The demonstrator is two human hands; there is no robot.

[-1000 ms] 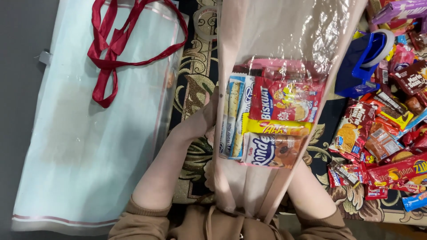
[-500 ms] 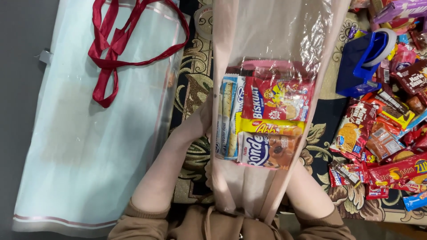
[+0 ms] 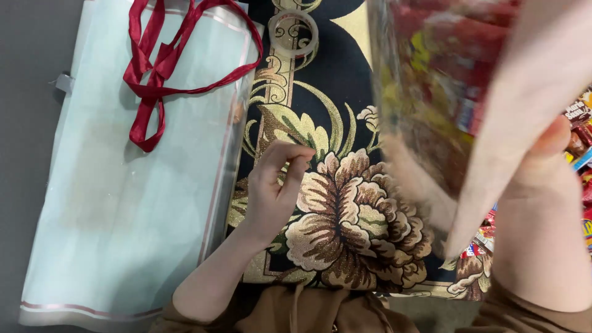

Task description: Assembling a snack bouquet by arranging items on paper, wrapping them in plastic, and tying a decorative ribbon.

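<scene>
My right hand grips the edge of a clear plastic bag filled with snack packets, lifted up and to the right, blurred by motion. My left hand hovers over the dark floral rug, fingers loosely curled with nothing in them, beside the edge of the pale transparent bags.
A dark red ribbon lies across the pale bags on the left. A roll of clear tape sits on the rug at the top. Several loose snack packets lie at the right edge. Grey floor runs along the left.
The snack-filled bag, held flat before me by both hands, has been swung up and right by my right hand. My left hand has let go and now rests free over the rug.
</scene>
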